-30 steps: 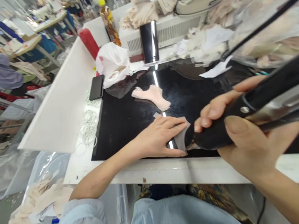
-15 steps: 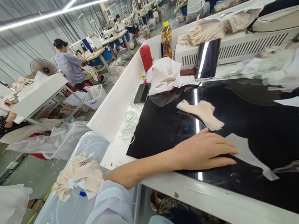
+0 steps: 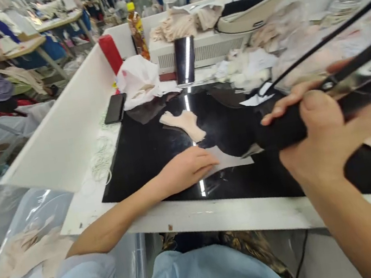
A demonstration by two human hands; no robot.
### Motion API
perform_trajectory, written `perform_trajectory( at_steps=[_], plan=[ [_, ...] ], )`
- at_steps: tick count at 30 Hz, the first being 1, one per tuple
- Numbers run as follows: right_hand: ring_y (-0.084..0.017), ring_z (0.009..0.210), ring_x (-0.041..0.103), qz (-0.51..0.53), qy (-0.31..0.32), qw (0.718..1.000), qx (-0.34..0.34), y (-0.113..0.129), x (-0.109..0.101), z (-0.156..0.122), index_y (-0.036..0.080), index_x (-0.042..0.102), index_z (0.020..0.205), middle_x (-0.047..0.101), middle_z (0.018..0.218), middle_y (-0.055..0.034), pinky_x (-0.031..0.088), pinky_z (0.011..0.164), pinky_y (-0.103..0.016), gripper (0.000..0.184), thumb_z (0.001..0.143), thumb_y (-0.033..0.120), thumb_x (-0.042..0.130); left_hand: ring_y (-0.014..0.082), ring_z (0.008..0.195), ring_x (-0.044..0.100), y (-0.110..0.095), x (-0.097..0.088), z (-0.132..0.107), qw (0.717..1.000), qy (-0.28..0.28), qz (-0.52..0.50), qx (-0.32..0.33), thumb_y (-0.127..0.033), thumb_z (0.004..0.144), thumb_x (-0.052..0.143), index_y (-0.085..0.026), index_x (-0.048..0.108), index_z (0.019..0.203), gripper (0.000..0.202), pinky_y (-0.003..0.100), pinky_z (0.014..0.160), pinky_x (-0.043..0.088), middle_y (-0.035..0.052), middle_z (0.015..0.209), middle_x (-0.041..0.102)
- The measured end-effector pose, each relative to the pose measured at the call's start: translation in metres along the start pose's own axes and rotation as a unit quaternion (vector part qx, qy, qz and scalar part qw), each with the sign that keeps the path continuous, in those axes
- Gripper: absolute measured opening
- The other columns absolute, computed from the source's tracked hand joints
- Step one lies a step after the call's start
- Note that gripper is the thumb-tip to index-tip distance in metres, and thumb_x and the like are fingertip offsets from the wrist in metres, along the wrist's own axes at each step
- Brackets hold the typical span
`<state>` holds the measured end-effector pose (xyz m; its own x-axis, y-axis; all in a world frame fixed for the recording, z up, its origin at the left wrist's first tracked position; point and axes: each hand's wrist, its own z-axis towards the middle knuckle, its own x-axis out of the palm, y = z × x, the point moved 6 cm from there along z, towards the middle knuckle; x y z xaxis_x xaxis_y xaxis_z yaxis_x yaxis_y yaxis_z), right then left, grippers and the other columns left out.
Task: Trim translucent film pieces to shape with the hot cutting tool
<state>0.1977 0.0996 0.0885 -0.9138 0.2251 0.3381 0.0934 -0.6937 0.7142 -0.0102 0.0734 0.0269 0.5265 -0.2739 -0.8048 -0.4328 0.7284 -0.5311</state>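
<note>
My left hand (image 3: 190, 168) rests over the black tabletop with its fingers drawn together on the left end of a thin pale grey cut piece (image 3: 234, 157). My right hand (image 3: 326, 135), somewhat blurred, is wrapped round a thick black handle (image 3: 289, 129) with a metal part beside it; what tool it belongs to I cannot make out. Beyond my left hand lies a small stack of beige cut fabric pieces (image 3: 186, 124). A white slip (image 3: 257, 99) lies under the looped end of a thin black rod or cord (image 3: 315, 48).
A phone (image 3: 115, 108), thin rings (image 3: 100, 159), a red object (image 3: 110, 54) and a drink bottle (image 3: 137, 31) line the left side. Beige fabric lies on a vented white box (image 3: 166, 60). A clear plastic bin (image 3: 135, 264) stands below left. A co-worker sits at far left.
The view has swung right and down. My right hand has come fully into view, gripping the black handle. My left fingers have gone from stretched out to drawn together, and the pale piece has turned.
</note>
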Motion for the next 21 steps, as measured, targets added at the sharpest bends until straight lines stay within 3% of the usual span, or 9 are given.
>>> perform_trajectory(
  at_steps=[6, 12, 21],
  plan=[
    [-0.013, 0.055, 0.06, 0.038, 0.05, 0.998, -0.006, 0.013, 0.04, -0.018, 0.029, 0.062, 0.107, 0.063, 0.077, 0.0047, 0.054, 0.048, -0.032, 0.035, 0.078, 0.029, 0.081, 0.0222, 0.118, 0.061, -0.001, 0.0, 0.003, 1.0, 0.02, -0.014, 0.014, -0.021, 0.1, 0.057, -0.019, 0.067, 0.121, 0.024, 0.041, 0.107, 0.047, 0.0093, 0.126, 0.068],
    [-0.011, 0.051, 0.058, 0.061, 0.064, 0.996, 0.025, 0.01, 0.052, -0.028, 0.033, 0.059, 0.106, 0.063, 0.079, 0.0064, 0.054, 0.047, -0.029, 0.033, 0.081, 0.03, 0.079, 0.0237, 0.125, 0.057, -0.003, 0.001, 0.003, 0.999, 0.044, -0.015, 0.013, -0.024, 0.097, 0.064, -0.018, 0.061, 0.129, 0.033, 0.042, 0.112, 0.043, 0.0108, 0.132, 0.065],
    [-0.012, 0.059, 0.057, 0.062, 0.059, 0.996, 0.006, 0.004, 0.054, -0.027, 0.033, 0.06, 0.109, 0.062, 0.078, 0.005, 0.054, 0.05, -0.031, 0.036, 0.079, 0.033, 0.081, 0.0278, 0.147, 0.041, 0.007, 0.003, -0.001, 0.995, 0.082, 0.024, -0.043, -0.037, 0.097, 0.063, -0.025, 0.053, 0.141, 0.047, 0.058, 0.124, 0.022, 0.0085, 0.147, 0.058]
  ],
)
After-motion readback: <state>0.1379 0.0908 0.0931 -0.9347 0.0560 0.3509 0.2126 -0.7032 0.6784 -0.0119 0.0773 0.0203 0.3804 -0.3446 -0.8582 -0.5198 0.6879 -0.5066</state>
